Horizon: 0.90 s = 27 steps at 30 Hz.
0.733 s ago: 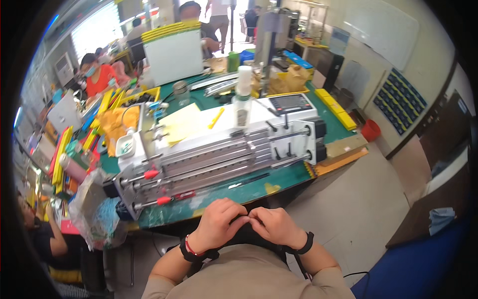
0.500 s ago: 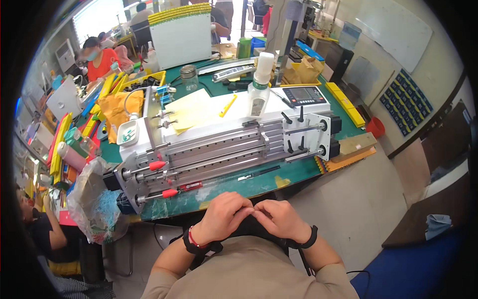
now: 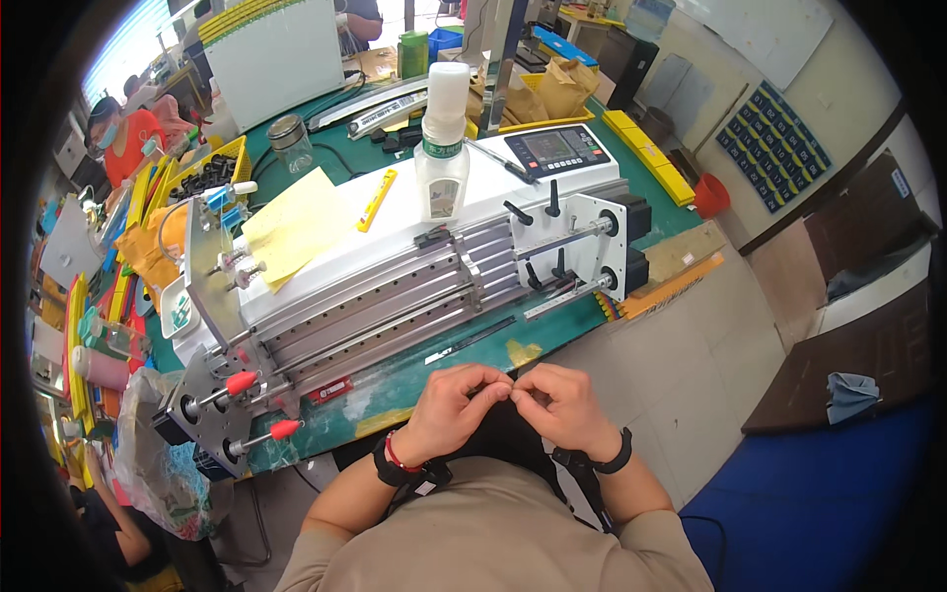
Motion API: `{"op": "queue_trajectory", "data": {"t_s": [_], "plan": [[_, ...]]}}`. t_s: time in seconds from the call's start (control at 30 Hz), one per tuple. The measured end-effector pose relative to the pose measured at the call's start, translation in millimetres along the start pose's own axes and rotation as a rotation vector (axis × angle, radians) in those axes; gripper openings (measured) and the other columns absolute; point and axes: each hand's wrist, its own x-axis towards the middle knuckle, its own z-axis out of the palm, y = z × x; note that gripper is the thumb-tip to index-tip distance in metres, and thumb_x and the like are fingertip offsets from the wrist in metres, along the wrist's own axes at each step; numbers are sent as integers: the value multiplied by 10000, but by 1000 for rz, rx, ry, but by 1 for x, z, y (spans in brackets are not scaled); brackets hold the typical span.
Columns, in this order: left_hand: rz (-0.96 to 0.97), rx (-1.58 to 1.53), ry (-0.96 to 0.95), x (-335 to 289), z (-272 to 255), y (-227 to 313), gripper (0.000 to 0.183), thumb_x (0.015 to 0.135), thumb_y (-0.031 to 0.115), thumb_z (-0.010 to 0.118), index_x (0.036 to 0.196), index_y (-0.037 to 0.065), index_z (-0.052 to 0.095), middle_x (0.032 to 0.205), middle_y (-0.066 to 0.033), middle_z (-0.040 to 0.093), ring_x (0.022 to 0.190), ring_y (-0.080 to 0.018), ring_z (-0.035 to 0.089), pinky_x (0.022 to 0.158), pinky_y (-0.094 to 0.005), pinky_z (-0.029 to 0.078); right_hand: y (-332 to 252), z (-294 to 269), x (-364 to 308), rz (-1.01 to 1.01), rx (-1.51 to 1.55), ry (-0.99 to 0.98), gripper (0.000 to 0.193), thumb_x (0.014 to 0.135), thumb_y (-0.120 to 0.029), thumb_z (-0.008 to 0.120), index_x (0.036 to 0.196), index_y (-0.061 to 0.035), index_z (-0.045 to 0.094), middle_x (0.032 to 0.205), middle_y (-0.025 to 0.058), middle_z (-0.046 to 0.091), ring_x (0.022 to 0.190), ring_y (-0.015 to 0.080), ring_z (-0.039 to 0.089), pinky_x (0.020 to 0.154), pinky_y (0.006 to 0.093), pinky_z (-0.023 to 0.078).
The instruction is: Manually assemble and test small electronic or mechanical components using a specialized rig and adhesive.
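My left hand (image 3: 454, 407) and my right hand (image 3: 562, 403) meet fingertip to fingertip just off the front edge of the green work table (image 3: 483, 347). Both are pinched closed; whatever sits between the fingertips is too small to make out. Beyond them lies a metal machine with rails and rods (image 3: 365, 311), its red-tipped shafts (image 3: 241, 383) at the left end. A thin dark blade-like strip (image 3: 472, 340) rests on the table nearest my hands. Further left is a small red packet (image 3: 329, 390).
On the white machine housing stand a white bottle (image 3: 442, 158), a yellow cutter-like tool (image 3: 377, 200), yellow paper (image 3: 296, 229) and a control panel (image 3: 554, 150). A plastic bag (image 3: 148, 454) hangs at the left table end. Another person in red (image 3: 133, 138) sits far left.
My view has turned, so the table and machine appear shifted left and tilted. My hands stay pinched together, with only slight finger movement.
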Motion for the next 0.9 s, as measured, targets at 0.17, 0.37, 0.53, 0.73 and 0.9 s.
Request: {"op": "queue_trajectory", "data": {"t_s": [0.17, 0.37, 0.53, 0.73, 0.9], "plan": [[-280, -214, 12, 10, 17, -4, 166, 1060, 126, 714, 1066, -28, 775, 936, -46, 784, 854, -90, 690, 764, -289, 566, 13, -2, 7, 115, 52, 98, 93, 969, -75, 728, 907, -10, 704, 755, 89, 669, 612, 169, 617, 580, 318, 484], [-240, -237, 3, 17, 38, -24, 239, 1079, 129, 689, 1248, -38, 710, 1108, -69, 771, 1010, -122, 704, 931, -297, 561, 61, -25, 58, 209, -26, 707, 170, 1036, -103, 696, 923, 9, 637, 731, 45, 656, 643, 107, 599, 598, 326, 492], [-217, -580, -37, 36, 56, -25, 469, 1137, 146, 577, 1552, -60, 507, 1505, -179, 628, 1388, -227, 595, 1208, -393, 436, 62, -29, 47, 206, 129, 569, 186, 1055, -120, 690, 933, -5, 610, 718, 27, 638, 625, 88, 581, 580, 317, 478], [-378, -1151, -175, 68, 90, -5, 486, 1135, 212, 597, 1552, -26, 522, 1352, -145, 717, 1291, -265, 624, 1171, -425, 445, 36, -49, -52, 411, 667, 343, 155, 1107, -131, 604, 975, -51, 588, 787, 54, 690, 692, 134, 662, 665, 307, 528], [-298, -1307, -368, 21, 48, 7, 245, 1118, 254, 611, 1000, 40, 620, 747, -9, 549, 720, -175, 550, 787, -393, 515, 55, -110, -82, 224, 853, 1059, 103, 1112, -132, 580, 1079, -40, 615, 1077, 130, 708, 1074, 232, 675, 1035, 404, 523]]}}
